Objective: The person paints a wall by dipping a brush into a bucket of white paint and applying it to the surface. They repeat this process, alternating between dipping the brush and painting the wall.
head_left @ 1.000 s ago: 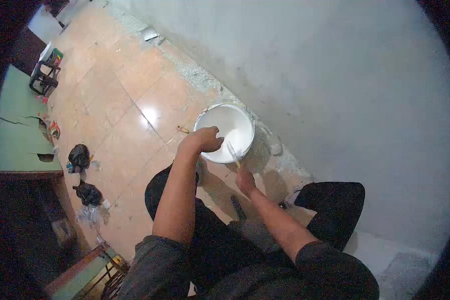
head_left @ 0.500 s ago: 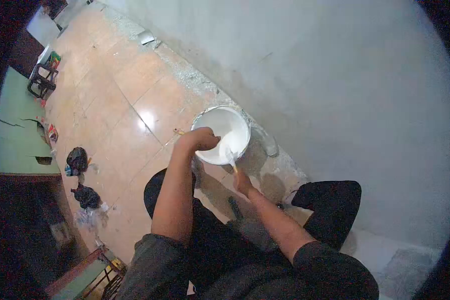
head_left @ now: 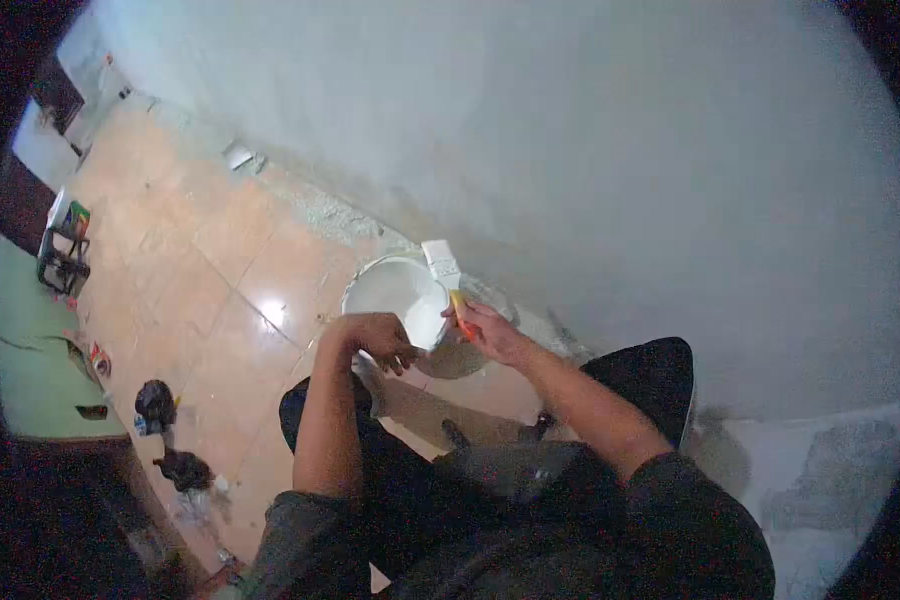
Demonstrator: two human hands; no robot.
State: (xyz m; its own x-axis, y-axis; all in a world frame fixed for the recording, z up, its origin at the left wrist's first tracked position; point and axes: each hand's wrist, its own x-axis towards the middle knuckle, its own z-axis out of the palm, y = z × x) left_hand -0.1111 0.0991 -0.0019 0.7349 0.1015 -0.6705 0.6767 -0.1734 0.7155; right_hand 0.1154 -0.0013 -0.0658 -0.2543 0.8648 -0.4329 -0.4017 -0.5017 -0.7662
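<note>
A white bucket (head_left: 378,282) stands on the floor in front of me near the foot of the wall, with white paint (head_left: 426,316) inside. My right hand (head_left: 490,330) is closed around the yellow-orange handle of a paintbrush (head_left: 440,262). Its wide, white-coated bristles point up beside the bucket's right rim, in front of the wall. My left hand (head_left: 378,338) hangs bent at the wrist over the bucket's near left rim, its fingers loose and apart. A small brown end of something pokes out behind the left wrist.
A grey plastered wall (head_left: 620,200) rises on the right, with pale debris (head_left: 340,222) along its base. Tan floor tiles (head_left: 210,260) spread to the left. Black plastic bags (head_left: 182,468) lie there, and a dark-framed object (head_left: 65,258) stands farther off.
The brush has come up out of the bucket to its right rim, bristles now upward. My left hand has moved from over the paint to the near rim, fingers loosened. The view has shifted.
</note>
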